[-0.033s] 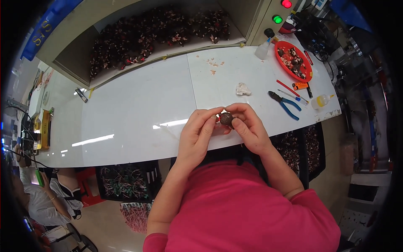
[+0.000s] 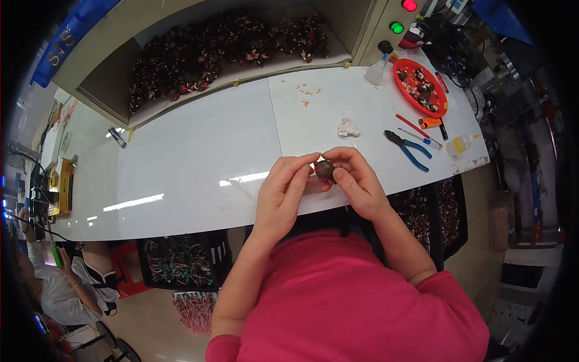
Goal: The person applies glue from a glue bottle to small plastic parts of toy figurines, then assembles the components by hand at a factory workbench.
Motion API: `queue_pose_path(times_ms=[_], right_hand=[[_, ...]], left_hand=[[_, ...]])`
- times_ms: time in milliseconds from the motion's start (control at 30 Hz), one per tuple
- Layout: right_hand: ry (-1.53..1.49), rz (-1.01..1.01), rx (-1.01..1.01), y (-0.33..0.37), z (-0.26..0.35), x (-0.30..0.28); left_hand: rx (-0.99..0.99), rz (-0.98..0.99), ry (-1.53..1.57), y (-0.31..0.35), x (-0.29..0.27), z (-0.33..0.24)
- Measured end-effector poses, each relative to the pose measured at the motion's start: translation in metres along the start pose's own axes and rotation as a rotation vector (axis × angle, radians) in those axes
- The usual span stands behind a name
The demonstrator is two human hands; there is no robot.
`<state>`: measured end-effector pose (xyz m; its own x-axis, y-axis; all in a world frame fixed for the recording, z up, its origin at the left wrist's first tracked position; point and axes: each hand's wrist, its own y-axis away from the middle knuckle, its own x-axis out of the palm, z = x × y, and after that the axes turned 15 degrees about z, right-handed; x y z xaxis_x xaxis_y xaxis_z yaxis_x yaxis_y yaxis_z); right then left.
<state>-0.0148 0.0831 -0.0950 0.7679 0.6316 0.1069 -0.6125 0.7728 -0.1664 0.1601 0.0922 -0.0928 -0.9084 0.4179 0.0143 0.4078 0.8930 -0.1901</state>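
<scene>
Yellow lettering on blue panel, far beyond left hand, leftward. Dark print on orange item, beyond right hand, rightward. Right hand: thumb and fingers pinching dark ball, between hands, near tabletop edge. Left hand: fingers curled, tips at ball's red bit; exact pinch hidden. Versus earlier frame: ball slightly shifted, hands nearly same.

Dark brown ball, red bowl, blue-handled pliers, pink shirt, white tabletop
</scene>
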Motion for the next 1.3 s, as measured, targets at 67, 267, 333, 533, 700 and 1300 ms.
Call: queue_pose_path(times_ms=[67, 267, 333, 533, 700, 1300], right_hand=[[0.022, -0.004, 0.008, 0.002, 0.006, 0.002], [0.005, 0.146, 0.377, 0.061, 0.068, 0.006], [0.088, 0.128, 0.639, 0.088, 0.079, -0.006], [1.002, 0.106, 1.259, 0.184, 0.03, -0.059], [0.862, 0.041, 1.26, 0.116, 0.073, -0.028], [1.226, 0.645, 0.219, -0.261, 0.064, 0.01]], left_hand=[[0.01, 0.008, -0.006, 0.003, 0.001, -0.003], [-0.029, -0.062, -0.041, 0.023, -0.013, -0.02], [-0.005, -0.069, -0.035, 0.031, -0.019, -0.029], [0.141, 0.117, 0.317, 0.065, -0.042, -0.097], [0.704, 0.602, 1.087, 0.093, -0.065, -0.194], [0.855, 0.64, 1.384, 0.08, -0.136, -0.145]])
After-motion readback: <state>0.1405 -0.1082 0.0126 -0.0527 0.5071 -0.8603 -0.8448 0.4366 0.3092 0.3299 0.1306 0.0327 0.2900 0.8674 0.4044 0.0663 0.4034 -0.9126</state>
